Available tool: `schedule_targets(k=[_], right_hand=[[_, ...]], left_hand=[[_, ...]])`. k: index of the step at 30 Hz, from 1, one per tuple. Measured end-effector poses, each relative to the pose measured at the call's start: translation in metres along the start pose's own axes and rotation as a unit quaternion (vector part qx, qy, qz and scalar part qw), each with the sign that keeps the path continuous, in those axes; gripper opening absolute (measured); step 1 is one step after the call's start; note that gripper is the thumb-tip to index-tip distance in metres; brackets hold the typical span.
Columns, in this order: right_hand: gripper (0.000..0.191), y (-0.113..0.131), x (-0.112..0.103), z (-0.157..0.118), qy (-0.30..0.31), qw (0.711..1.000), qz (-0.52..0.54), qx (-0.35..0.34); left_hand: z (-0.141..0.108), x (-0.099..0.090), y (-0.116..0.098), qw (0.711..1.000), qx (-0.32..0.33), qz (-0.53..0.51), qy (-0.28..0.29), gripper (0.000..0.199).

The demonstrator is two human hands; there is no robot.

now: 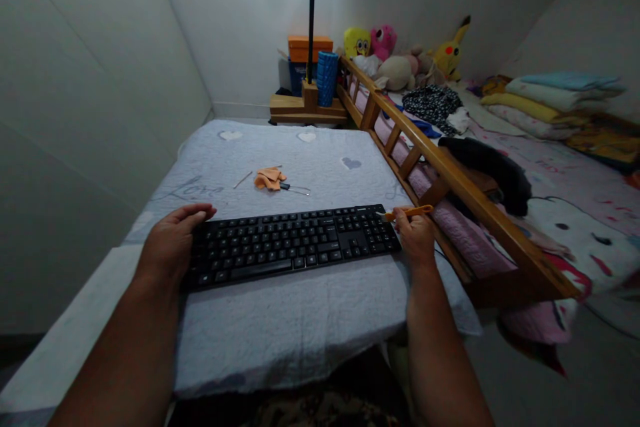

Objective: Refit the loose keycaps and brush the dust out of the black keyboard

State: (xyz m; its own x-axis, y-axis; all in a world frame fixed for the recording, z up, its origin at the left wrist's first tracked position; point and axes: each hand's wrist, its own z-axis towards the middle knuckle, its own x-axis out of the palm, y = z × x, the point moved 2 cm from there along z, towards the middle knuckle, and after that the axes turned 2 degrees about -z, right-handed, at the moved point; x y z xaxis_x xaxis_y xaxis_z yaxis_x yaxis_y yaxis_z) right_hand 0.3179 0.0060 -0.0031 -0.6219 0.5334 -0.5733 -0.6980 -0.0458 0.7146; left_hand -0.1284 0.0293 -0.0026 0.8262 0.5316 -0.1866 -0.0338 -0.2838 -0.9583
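A black keyboard [295,240] lies on the pale quilted cloth [300,320]. Its left end is gripped by my left hand [173,237], thumb and fingers at the edge. At the right end, my right hand [414,230] pinches a small brush with an orange handle [419,211]; the brush's pale tip points left over the keyboard's upper right keys. Behind the keyboard sit a crumpled orange cloth [270,178], a thin white stick [243,179] and a metal tweezer-like tool with a dark end [299,189].
A wooden bed rail [425,140] runs along the right side, with bedding [550,147] and plush toys [395,70] beyond it. Behind the table stand an orange box [310,48], a blue roller [327,79] and a black pole [311,13] on a wooden base.
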Motion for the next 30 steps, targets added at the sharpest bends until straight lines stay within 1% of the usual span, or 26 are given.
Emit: schedule_targets(k=[6, 9, 11, 13, 15, 18, 22, 26, 30], right_hand=[[0.047, -0.003, -0.026, -0.009, 0.069, 0.997, -0.002, 0.030], [0.052, -0.006, -0.039, -0.014, 0.109, 0.993, -0.018, 0.034], [0.052, -0.007, -0.045, -0.017, 0.123, 0.991, -0.015, 0.040], [0.048, -0.007, -0.048, -0.018, 0.112, 0.993, 0.001, 0.048], [0.043, -0.005, -0.047, -0.015, 0.081, 0.995, 0.019, 0.048], [0.039, -0.003, -0.035, -0.008, 0.050, 0.997, 0.042, 0.038], [0.039, -0.006, -0.015, 0.002, 0.003, 0.996, 0.067, 0.053], [0.038, -0.011, -0.004, 0.004, -0.020, 0.998, 0.044, 0.037], [0.038, -0.015, -0.004, 0.001, -0.034, 0.999, 0.011, 0.033]], left_hand=[[0.001, 0.000, 0.001, 1.000, 0.003, 0.001, 0.000, 0.024], [-0.001, 0.000, -0.001, 1.000, 0.005, 0.002, -0.001, 0.023], [-0.004, 0.001, -0.003, 1.000, 0.007, 0.003, -0.003, 0.022], [-0.005, 0.001, -0.004, 1.000, 0.007, 0.004, -0.004, 0.023], [-0.005, 0.001, -0.004, 1.000, 0.005, 0.006, -0.003, 0.024], [-0.002, 0.000, -0.001, 1.000, 0.004, 0.006, -0.002, 0.026], [0.003, 0.000, 0.003, 1.000, 0.004, 0.003, 0.000, 0.026], [0.004, 0.000, 0.004, 1.000, 0.005, 0.001, 0.001, 0.025], [0.002, 0.000, 0.004, 1.000, 0.002, 0.001, 0.001, 0.024]])
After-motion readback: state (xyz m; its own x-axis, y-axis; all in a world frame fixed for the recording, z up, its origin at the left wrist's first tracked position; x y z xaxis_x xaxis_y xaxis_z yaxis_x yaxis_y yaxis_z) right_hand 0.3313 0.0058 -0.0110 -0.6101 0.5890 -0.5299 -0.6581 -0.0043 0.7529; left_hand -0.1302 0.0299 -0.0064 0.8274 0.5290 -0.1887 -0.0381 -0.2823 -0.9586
